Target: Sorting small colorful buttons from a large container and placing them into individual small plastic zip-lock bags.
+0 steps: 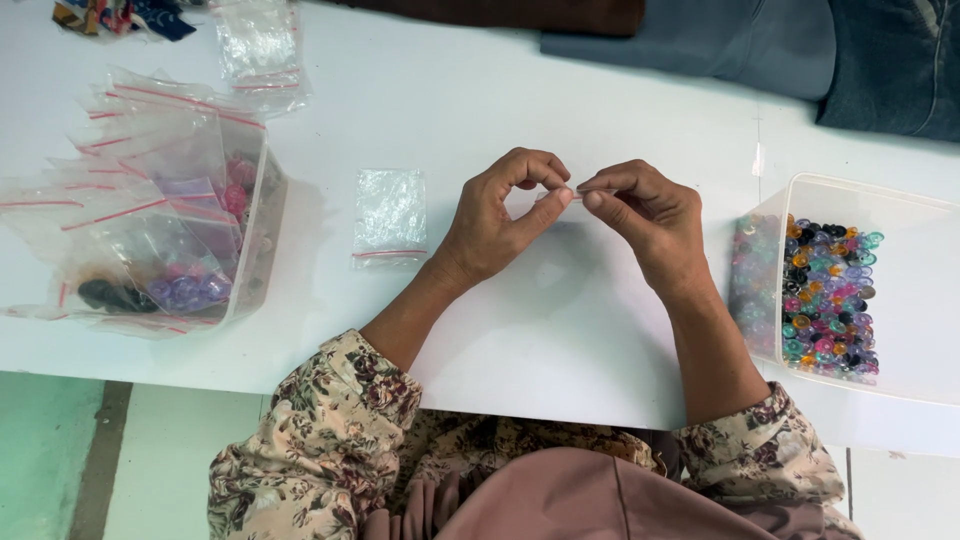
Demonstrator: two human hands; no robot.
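Between your left hand (497, 215) and right hand (650, 215) you pinch a small clear zip bag (578, 192) by its top edge, above the white table (560, 320). Left of your hands lies a flat stack of small clear plastic zip bags with red lines (390, 217). Further left, filled clear red-striped bags (140, 190) crowd a clear plastic tub (262, 215) — some spilling over its rim. At the top edge, another clear bag bundle (258, 45).

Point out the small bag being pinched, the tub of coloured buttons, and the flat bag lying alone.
small bag (578, 192), head view, top edge
tub of coloured buttons (860, 195), head view, far rim
flat bag (390, 212), head view, middle
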